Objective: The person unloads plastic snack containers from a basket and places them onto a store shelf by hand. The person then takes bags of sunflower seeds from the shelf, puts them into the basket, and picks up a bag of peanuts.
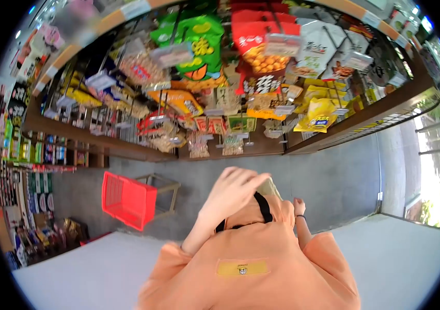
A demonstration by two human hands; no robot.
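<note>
I take my bearings from the red basket (147,206), near a stand (171,192) that shows just to its right. Well to the right of the basket, the left hand (234,191) is raised before the orange shirt (246,287) with its fingers bent; from my feed I cannot tell whether it grips anything. The black strap (263,207), nearest to that hand, lies right of the basket too, crossing the shirt. Farther right of the basket I see the right hand (299,206), a dark band (301,216) at its wrist; whether it is clenched or loose I cannot tell. Beyond the basket, the rack (101,142) carries a green bag (199,49), a red bag (256,33) and a yellow packet (317,114)
</note>
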